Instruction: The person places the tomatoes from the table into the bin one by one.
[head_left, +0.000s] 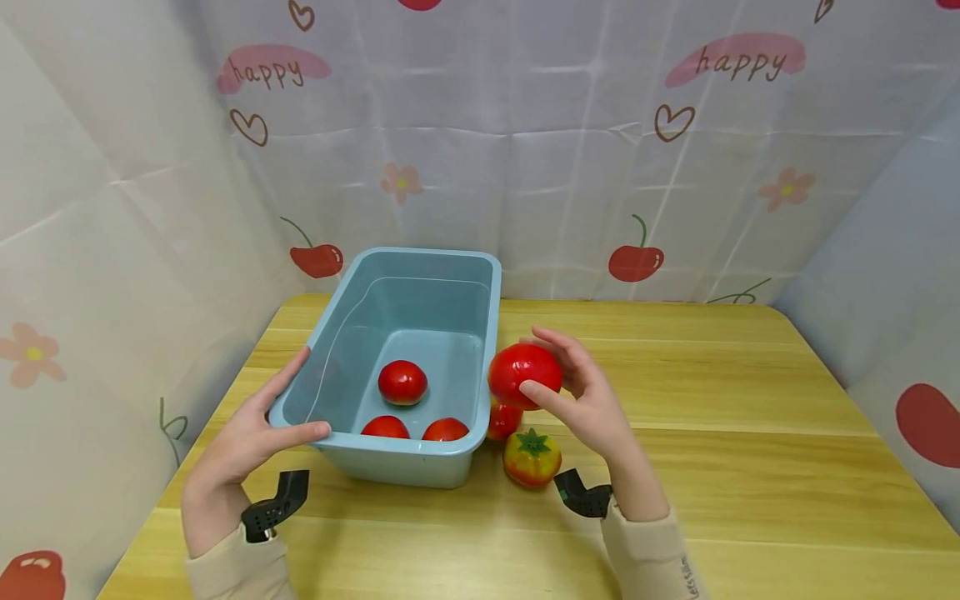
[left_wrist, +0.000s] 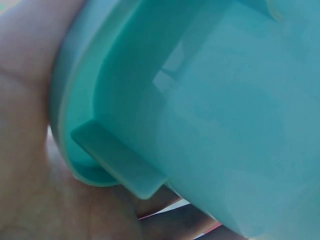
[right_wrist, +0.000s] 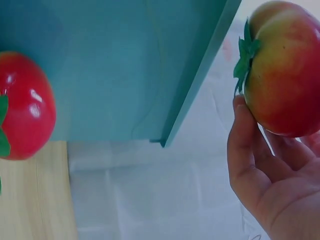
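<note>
My left hand point(head_left: 240, 442) grips the near left corner of a light blue plastic bin point(head_left: 397, 471), thumb over the rim and fingers along its outer side. In the left wrist view, the palm lies against the bin's rounded corner point(left_wrist: 80, 115). My right hand point(head_left: 603, 412) holds a red toy tomato point(head_left: 517, 367) in the air by the bin's right rim. The right wrist view shows green leaves and a yellowish patch on this tomato point(right_wrist: 290, 75). Three red tomatoes lie inside the bin, one in the middle point(head_left: 402, 382) and two partly hidden by the front wall.
Right of the bin, a red tomato point(head_left: 504, 422) sits partly hidden under the held one. In front of it is a yellow-orange tomato point(head_left: 532, 467) with a green star-shaped top. A printed white curtain point(head_left: 555, 183) encloses the wooden table point(head_left: 750, 492).
</note>
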